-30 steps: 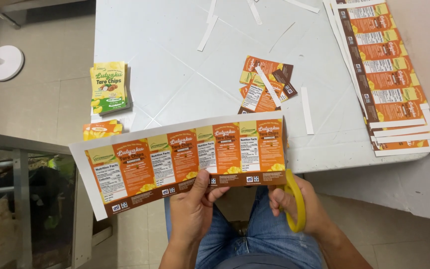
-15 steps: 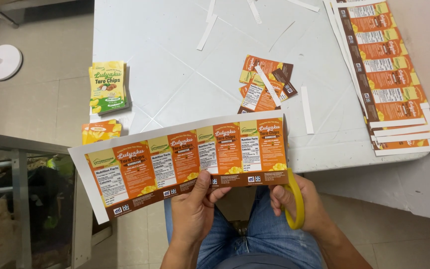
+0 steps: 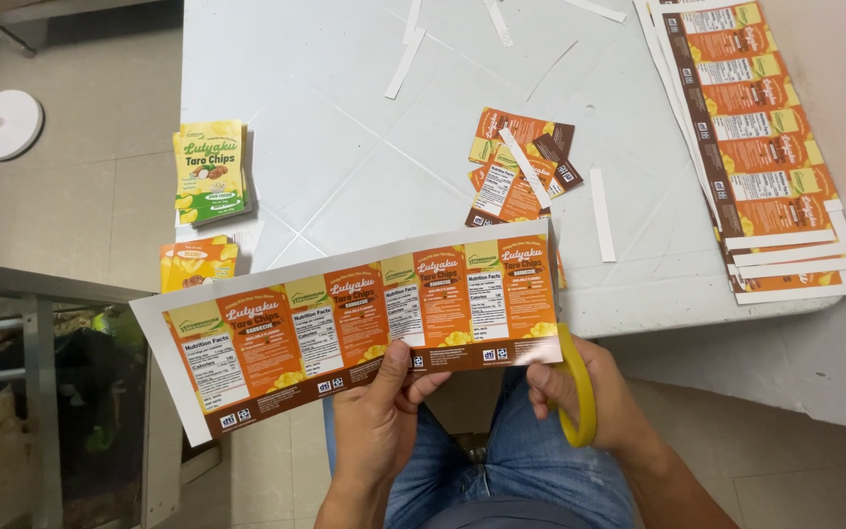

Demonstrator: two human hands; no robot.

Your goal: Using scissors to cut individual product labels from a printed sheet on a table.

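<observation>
Over your lap, your left hand (image 3: 376, 431) pinches the orange label strip (image 3: 354, 318) at its lower edge; your right hand (image 3: 594, 397) grips yellow-handled scissors (image 3: 578, 387) at its right end — several labels uncut. Beyond, on the white table (image 3: 345, 157), cut labels (image 3: 521, 167) lie — uncut sheets (image 3: 761, 147) wait.

A pale grey table (image 3: 325, 157) fills the upper middle of the scene. On its right edge lies a stack of uncut orange label sheets (image 3: 761, 147), slightly fanned at the bottom. Near the table's centre sits a small heap of cut orange labels (image 3: 516, 171), with a white paper strip (image 3: 601, 214) just beside it on the right. More white strips (image 3: 405, 61) lie scattered along the far side. At the table's left edge rests a pile of yellow-green labels (image 3: 210, 171), and a pile of yellow labels (image 3: 198, 263) lies below it. A round white stand base (image 3: 4, 123) sits on the floor at far left.
</observation>
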